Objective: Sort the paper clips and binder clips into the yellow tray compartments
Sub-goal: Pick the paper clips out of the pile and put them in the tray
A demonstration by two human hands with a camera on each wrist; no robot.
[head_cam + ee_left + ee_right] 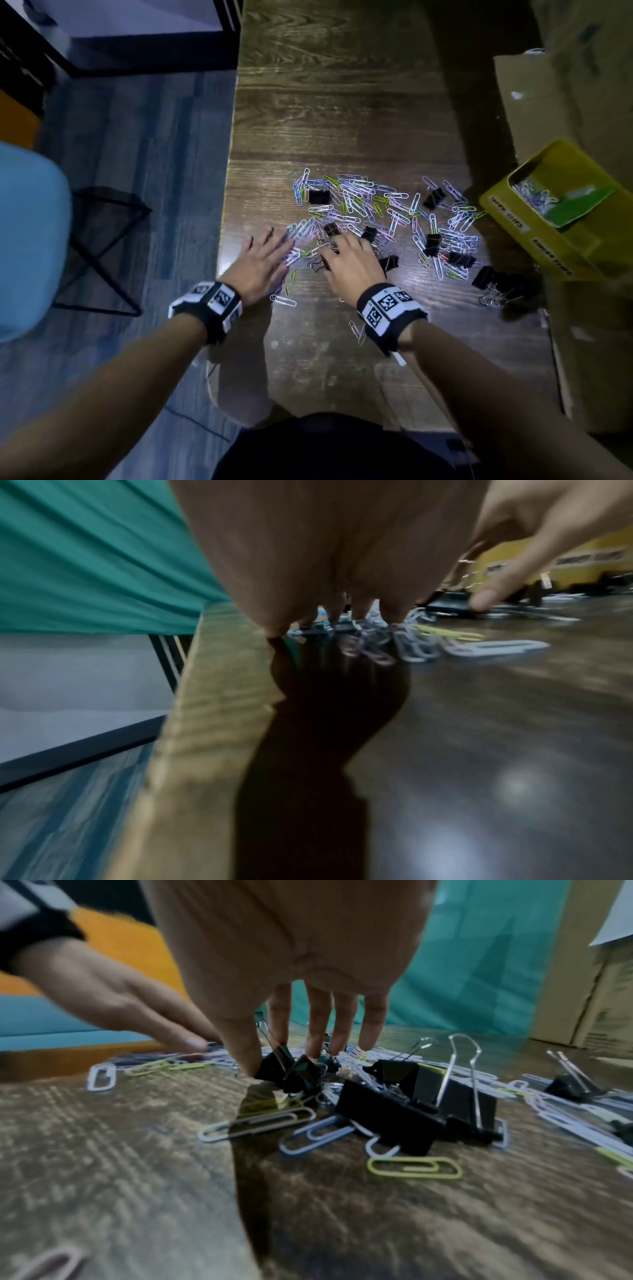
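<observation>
Wooden table [342,120], paper clips [359,202] under flat left hand [263,263], right hand [349,263] pinching binder clip [274,1064].

My right hand [274,961] over the clip pile

My thumb [245,1053] and fingers [316,1026] reach down onto small black binder clips [291,1069]; two larger binder clips [421,1104] lie just beside them among paper clips [414,1168] on the wooden table [120,1177], and my left hand [113,999] touches clips farther left.
</observation>
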